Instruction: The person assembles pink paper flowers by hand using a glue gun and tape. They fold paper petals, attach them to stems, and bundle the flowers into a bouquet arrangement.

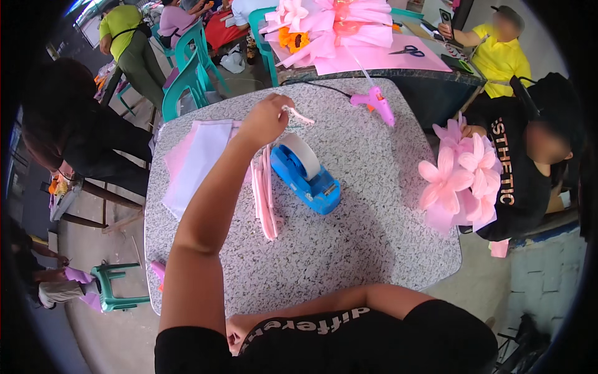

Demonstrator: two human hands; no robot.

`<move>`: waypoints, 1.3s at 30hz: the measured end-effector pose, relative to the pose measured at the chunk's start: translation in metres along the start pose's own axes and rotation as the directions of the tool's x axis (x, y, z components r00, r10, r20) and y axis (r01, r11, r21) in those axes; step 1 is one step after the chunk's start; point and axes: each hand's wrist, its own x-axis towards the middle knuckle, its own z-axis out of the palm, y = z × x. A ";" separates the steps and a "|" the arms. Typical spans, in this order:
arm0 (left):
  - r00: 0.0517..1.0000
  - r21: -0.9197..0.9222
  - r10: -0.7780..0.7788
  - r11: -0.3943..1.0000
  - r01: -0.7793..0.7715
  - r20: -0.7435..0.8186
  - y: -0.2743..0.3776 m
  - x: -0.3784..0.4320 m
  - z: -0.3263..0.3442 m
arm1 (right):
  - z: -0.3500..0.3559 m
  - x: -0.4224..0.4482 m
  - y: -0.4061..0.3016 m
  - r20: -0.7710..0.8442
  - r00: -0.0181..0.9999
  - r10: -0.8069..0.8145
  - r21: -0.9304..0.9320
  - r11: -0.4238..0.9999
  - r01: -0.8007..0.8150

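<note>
My left hand (271, 117) reaches over the table and pinches a short, bent pale-pink chenille stem (301, 116) whose free end points right. Below it lies a bundle of pink chenille stems (265, 201), partly behind my forearm. Touching distance to its right stands a blue tape dispenser (306, 180) with a wide roll of whitish tape (306, 156). Sheets of pink and lavender wrapping (198, 154) lie under and left of my left arm. My right hand (236, 329) is bent across my body at the near table edge; its fingers are curled and partly hidden.
A purple glue gun (376, 104) with its cord lies at the far side; another purple tool (159, 271) is at the left edge. At right a person holds a pink flower bouquet (460, 175). Scissors (409, 51) and wrapped bouquets (336, 23) lie on the table behind.
</note>
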 end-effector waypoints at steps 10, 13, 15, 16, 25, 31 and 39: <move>0.907 -0.534 -0.399 -0.742 -0.405 -0.133 0.117 -0.105 -0.111 | 0.017 0.014 0.041 -0.281 0.817 -0.503 -0.294 0.856 0.426; 0.879 -0.413 -0.425 -0.776 -0.476 -0.214 0.137 -0.120 -0.131 | 0.017 0.009 0.042 -0.284 0.923 -0.259 -0.483 0.871 0.095; 0.879 -0.377 -0.418 -0.795 -0.475 -0.229 0.155 -0.130 -0.137 | 0.002 -0.014 0.022 -0.574 0.810 -0.119 -0.260 0.965 -0.042; 0.884 -0.374 -0.416 -0.801 -0.466 -0.212 0.158 -0.137 -0.132 | -0.009 -0.027 0.013 -0.594 0.804 -0.013 0.145 0.982 0.124; 0.961 -0.617 -0.164 -0.739 -0.270 -0.223 0.201 -0.165 -0.070 | 0.042 -0.062 -0.033 -0.904 0.194 -0.381 -0.256 0.846 0.468; 0.870 -0.864 -0.198 -0.147 -0.481 -0.451 0.205 -0.197 -0.117 | 0.077 -0.070 0.018 -0.747 0.508 -0.429 -0.369 0.903 0.220; 0.917 -0.467 -0.095 0.878 -0.107 -0.388 0.217 -0.226 -0.093 | 0.090 -0.049 0.054 -0.385 0.921 0.059 -0.631 0.711 -0.310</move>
